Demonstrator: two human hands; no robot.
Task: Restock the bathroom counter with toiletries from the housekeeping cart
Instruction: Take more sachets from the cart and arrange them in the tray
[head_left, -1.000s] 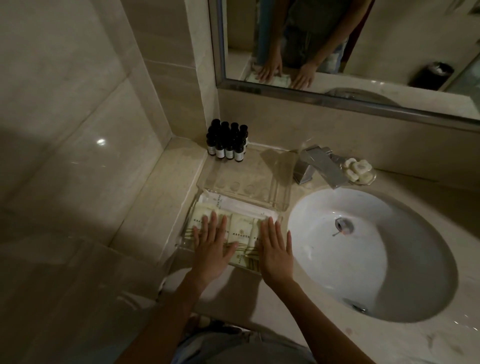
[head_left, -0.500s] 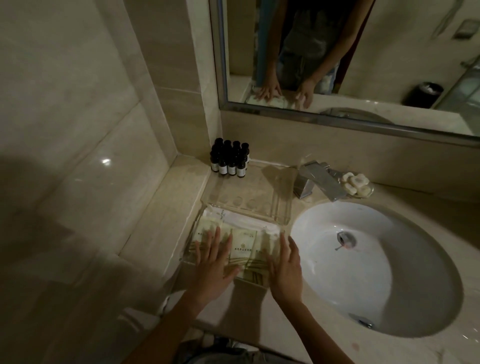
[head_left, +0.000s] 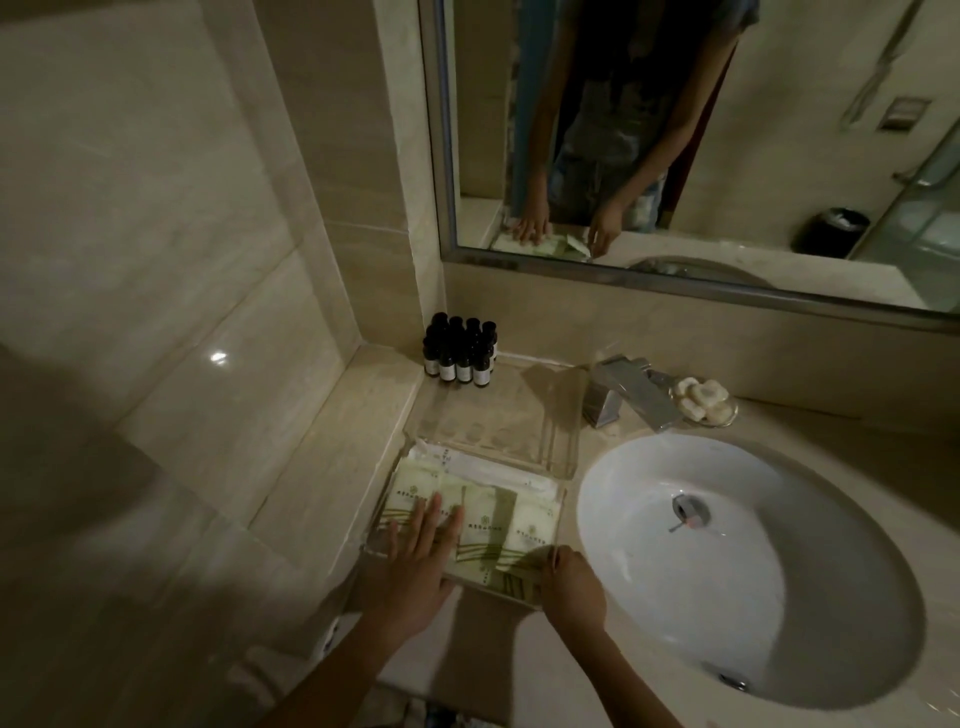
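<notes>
On the toiletry packets (head_left: 485, 519) at the counter's (head_left: 519, 670) near left, my left hand (head_left: 415, 566) lies flat, fingers straight and spread, gripping nothing. My right hand (head_left: 571, 584) sits at the near right corner of the clear tray (head_left: 498, 421). Its fingers are tucked under the knuckles, so I cannot tell whether they pinch a packet, the rim or nothing. Print on the packets is too small to read.

The packets lie in the tray's near compartment, under my left palm and just left of my right hand. Small dark bottles (head_left: 460, 353) stand clustered behind the tray, in the wall corner.

Counter is beige stone. White basin (head_left: 753, 571) lies right of the tray, with faucet (head_left: 628, 397) and soap dish (head_left: 704, 400) behind it and mirror (head_left: 779, 156) above. Lighting is dim.
</notes>
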